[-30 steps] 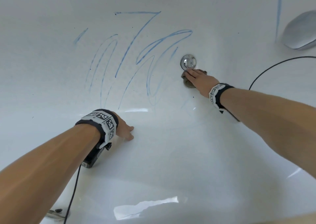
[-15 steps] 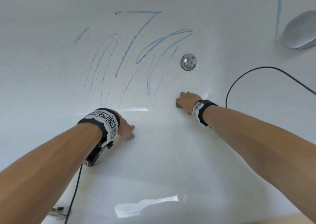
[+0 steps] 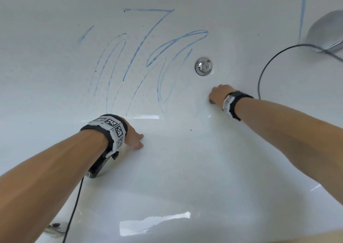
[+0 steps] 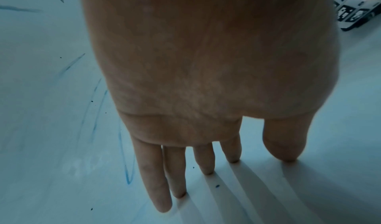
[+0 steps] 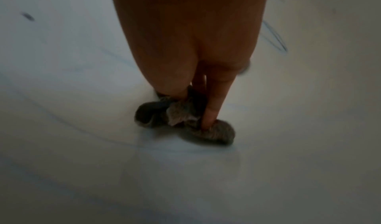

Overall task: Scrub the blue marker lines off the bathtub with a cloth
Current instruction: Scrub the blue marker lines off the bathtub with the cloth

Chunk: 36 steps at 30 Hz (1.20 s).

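Observation:
Blue marker lines (image 3: pixel 148 57) loop across the white bathtub (image 3: pixel 185 168) wall, left of a chrome round fitting (image 3: pixel 203 66). My right hand (image 3: pixel 216 94) sits below and just right of that fitting and grips a bunched grey-brown cloth (image 5: pixel 181 118), pressing it against the tub; one finger (image 5: pixel 214 103) digs into the wad. In the head view only a dark edge of the cloth (image 3: pixel 211 101) shows under the hand. My left hand (image 3: pixel 138 140) lies flat on the tub floor with straight fingers (image 4: pixel 158 178), holding nothing. Faint blue strokes (image 4: pixel 123 162) run beside it.
A black cable (image 3: pixel 263 72) arcs across the tub wall behind my right wrist. A grey rounded object (image 3: pixel 326 31) sits at the upper right, with one long blue stroke (image 3: pixel 302 11) beside it. A metal drain (image 3: pixel 53 226) shows at the bottom left.
My right hand with the cloth swept down and left from the chrome fitting, then back right and slightly up. The left hand has stayed put.

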### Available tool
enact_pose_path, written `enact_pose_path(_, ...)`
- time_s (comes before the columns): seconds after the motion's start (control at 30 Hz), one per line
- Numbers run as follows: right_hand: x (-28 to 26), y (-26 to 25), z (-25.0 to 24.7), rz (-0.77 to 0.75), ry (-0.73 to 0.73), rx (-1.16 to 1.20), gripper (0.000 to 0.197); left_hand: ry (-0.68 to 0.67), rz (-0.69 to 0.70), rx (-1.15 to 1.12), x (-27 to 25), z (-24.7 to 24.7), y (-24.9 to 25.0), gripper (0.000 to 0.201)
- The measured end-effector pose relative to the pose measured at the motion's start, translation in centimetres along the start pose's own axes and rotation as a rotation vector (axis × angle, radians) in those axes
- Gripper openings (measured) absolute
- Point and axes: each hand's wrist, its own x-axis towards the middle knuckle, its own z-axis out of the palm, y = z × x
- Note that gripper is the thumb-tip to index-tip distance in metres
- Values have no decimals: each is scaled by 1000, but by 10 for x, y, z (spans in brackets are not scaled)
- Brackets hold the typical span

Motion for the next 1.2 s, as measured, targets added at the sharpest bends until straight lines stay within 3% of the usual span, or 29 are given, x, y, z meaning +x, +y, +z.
enact_pose_path(0.13,-5,11,-11,20,-38,-84,29,-2,-4,-4,0,1,0,60)
enact_pose_path(0.27,-27,-24,-10,-105,-141,-73,29,6,-11,13,0,1,1,59)
enact_pose_path(0.37,-43,-49,-18,-147,-228,-101,40,27,-9,18,-1,3,2,59)
enact_pose_path(0.53,-35,-85,-21,-232,-305,-10,26,42,-2,29,-2,4,1,58)
enact_pose_path(0.67,-27,-103,-21,-272,-177,198,30,47,-1,45,-2,4,2,58)
enact_pose_path(0.8,-18,-131,-30,-296,13,465,11,46,-3,24,-2,3,2,59)
enact_pose_path(0.93,-10,-137,-62,-465,198,662,13,19,7,-1,-1,3,1,60)
enact_pose_path(1.07,-12,-104,-90,-597,548,524,20,18,28,-15,0,4,5,58)
enact_pose_path(1.2,-21,-94,-87,-635,694,121,32,35,22,1,2,4,6,57)
